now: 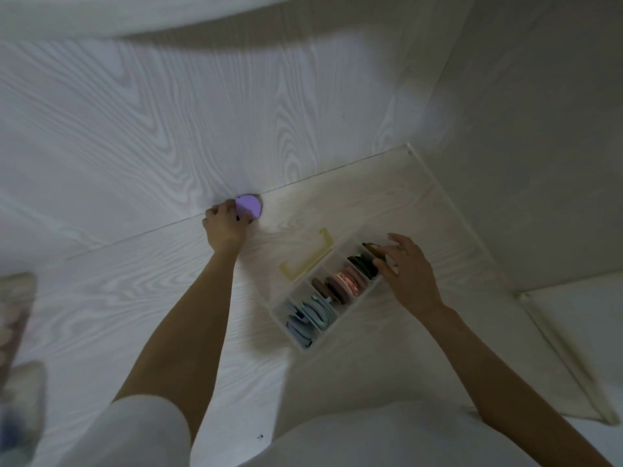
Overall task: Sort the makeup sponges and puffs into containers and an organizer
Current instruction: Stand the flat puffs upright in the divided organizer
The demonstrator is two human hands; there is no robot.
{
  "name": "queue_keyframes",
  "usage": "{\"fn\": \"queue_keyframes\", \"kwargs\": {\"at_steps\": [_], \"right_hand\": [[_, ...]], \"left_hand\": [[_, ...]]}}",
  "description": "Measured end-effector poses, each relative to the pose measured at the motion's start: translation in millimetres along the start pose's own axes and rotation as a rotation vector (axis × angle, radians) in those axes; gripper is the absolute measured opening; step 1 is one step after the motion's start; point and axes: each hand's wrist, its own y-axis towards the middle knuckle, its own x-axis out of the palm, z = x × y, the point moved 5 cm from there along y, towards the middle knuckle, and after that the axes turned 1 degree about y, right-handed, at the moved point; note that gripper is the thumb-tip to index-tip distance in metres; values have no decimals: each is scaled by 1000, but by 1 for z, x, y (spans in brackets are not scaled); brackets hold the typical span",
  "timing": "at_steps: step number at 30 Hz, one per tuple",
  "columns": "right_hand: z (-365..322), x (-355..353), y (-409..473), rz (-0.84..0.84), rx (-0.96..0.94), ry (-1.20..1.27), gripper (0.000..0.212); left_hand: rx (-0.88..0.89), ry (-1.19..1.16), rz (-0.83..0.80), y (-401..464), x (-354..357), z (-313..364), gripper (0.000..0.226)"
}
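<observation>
Purple puff (248,206) pinched in left hand (225,224); right hand (406,268) fingers spread, apparently touching dark puffs (364,264) in organizer (305,345).

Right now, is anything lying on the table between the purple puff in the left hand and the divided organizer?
Nothing visible does. The left hand grips the purple puff at the far table seam, and the table between it and the organizer is bare. A yellowish bracket lies beside the organizer's far side. The right hand rests at its far end.
</observation>
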Motion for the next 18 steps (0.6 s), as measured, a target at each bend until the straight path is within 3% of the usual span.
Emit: {"fn": "queue_keyframes", "kwargs": {"at_steps": [5, 10, 14, 18], "right_hand": [[-7, 4, 2, 4, 7, 34, 23], [-6, 4, 0, 31, 82, 36, 23], [-11, 3, -3, 62, 100, 6, 20], [-12, 1, -5, 92, 121, 2, 20]], "left_hand": [[88, -250, 79, -6, -11, 7, 23], [624, -427, 17, -68, -30, 82, 8], [958, -379, -86, -124, -9, 140, 8], [994, -214, -194, -129, 25, 155, 8]]}}
